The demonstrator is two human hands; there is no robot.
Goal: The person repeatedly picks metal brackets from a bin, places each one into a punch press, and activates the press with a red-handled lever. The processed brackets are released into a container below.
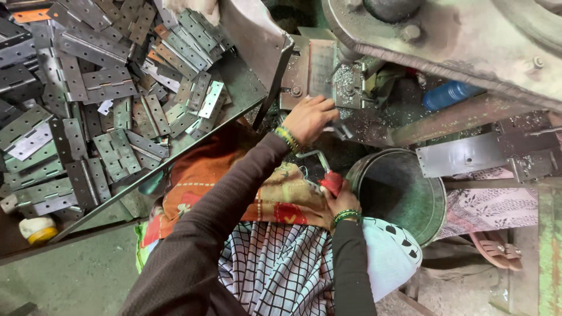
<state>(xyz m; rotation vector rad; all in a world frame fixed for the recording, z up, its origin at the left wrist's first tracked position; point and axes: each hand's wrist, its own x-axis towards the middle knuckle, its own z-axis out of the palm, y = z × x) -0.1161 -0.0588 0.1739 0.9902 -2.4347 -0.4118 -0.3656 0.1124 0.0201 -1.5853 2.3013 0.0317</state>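
The left hand (309, 119) reaches forward to the bed of a heavy metal press (445, 35), its fingers curled down over something small among the metal shavings (351, 79) — whether it grips a piece there I cannot tell, since the fingers hide it. Just beyond the knuckles stands a flat grey die plate (321, 67) bolted to the machine.

The right hand (339, 202) sits lower, close to the body, closed around the red handle (332, 182) of a lever whose bent metal rod (316, 157) rises toward the press. Both wrists wear green bangles (346, 216).

To the left, a slanted metal tray (234, 88) holds a large heap of grey butt hinges (88, 105), most lying open and flat, overlapping in every direction. Just right of the right hand stands a round green metal bucket (410, 199), its inside dark. A blue plastic bottle (448, 93) lies behind the press frame. An orange patterned cloth (199, 175) and a black-and-white checked cloth (275, 269) cover the lap. A small yellow-and-white container (36, 229) rests at the left edge, below the tray.
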